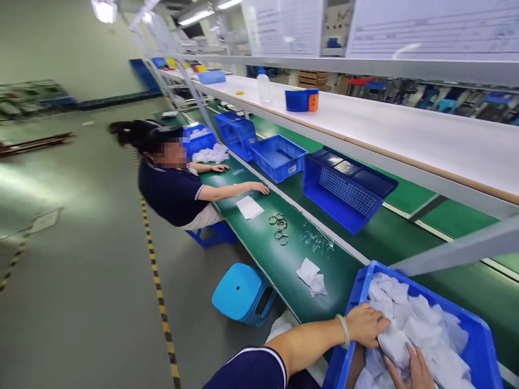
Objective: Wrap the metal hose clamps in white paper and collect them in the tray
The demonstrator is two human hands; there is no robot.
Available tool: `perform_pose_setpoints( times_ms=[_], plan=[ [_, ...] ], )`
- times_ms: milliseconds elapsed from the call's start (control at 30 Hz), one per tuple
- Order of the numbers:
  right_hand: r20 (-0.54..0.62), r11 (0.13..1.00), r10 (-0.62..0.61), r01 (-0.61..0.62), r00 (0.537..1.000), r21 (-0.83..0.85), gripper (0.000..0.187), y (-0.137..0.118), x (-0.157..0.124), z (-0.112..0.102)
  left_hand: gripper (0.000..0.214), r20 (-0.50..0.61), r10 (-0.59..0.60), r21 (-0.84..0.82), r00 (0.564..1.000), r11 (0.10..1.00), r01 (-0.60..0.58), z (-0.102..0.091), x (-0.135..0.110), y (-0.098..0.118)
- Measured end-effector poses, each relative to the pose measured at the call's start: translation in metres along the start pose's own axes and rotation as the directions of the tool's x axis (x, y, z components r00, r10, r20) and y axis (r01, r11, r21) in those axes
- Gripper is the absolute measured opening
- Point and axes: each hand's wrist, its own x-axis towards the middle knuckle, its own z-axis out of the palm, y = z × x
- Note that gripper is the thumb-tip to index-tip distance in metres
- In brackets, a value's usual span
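Observation:
My left hand [367, 324] reaches into a blue plastic bin [482, 346] at the lower right. Its fingers curl over the white folded pouches [421, 324] heaped inside, with a pale bangle on the wrist. My right hand [411, 370] lies lower in the same bin. Its fingers press against a white pouch [395, 343] from below, and the frame edge cuts it off in part. Both hands close on that same pouch.
A green workbench [279, 259] runs away to the left with loose white pouches [311, 276], metal rings [279, 227] and clear small parts. Several blue bins [344, 189] stand along it. A seated co-worker [174, 183] works farther along. A blue stool [241, 294] stands beside the bench.

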Motion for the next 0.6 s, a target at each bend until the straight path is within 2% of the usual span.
perform_pose_setpoints(
  times_ms=[67, 167, 233, 300, 367, 433, 533, 600],
  plan=[
    [0.022, 0.998, 0.023, -0.022, 0.999, -0.060, 0.093, -0.007, -0.005, -0.005, 0.051, 0.016, 0.009, -0.016, 1.000, 1.000, -0.009, -0.006, -0.001, -0.001],
    [-0.030, 0.998, 0.021, -0.022, 0.999, -0.062, 0.094, -0.022, -0.007, -0.009, 0.050, 0.026, 0.046, -0.062, 0.999, 0.997, -0.044, -0.012, -0.007, 0.001],
    [-0.075, 0.999, 0.018, -0.020, 0.997, -0.026, 0.093, -0.035, -0.007, -0.005, 0.057, -0.013, 0.058, -0.085, 0.998, 0.995, -0.059, -0.014, -0.020, 0.006],
    [-0.103, 1.000, -0.011, 0.014, 0.995, 0.025, 0.091, -0.051, -0.006, 0.004, 0.066, -0.074, 0.028, -0.124, 0.997, 0.992, -0.037, -0.014, -0.043, 0.014],
    [-0.121, 0.994, -0.067, 0.076, 0.990, 0.074, 0.087, -0.072, -0.006, 0.019, 0.071, -0.123, -0.065, -0.205, 0.990, 0.978, 0.039, -0.011, -0.078, 0.020],
    [-0.152, 0.989, -0.108, 0.122, 0.983, 0.088, 0.082, -0.096, -0.006, 0.036, 0.071, -0.133, -0.217, -0.296, 0.967, 0.940, 0.171, -0.006, -0.122, 0.019],
    [-0.236, 0.990, -0.136, 0.143, 0.962, 0.010, 0.074, -0.130, -0.007, 0.057, 0.072, -0.093, -0.487, -0.316, 0.868, 0.842, 0.438, -0.003, -0.198, -0.006],
    [-0.306, 0.987, -0.160, 0.148, 0.939, -0.063, 0.067, -0.146, -0.005, 0.066, 0.068, -0.070, -0.628, -0.236, 0.775, 0.765, 0.599, -0.008, -0.248, -0.041]
  ],
)
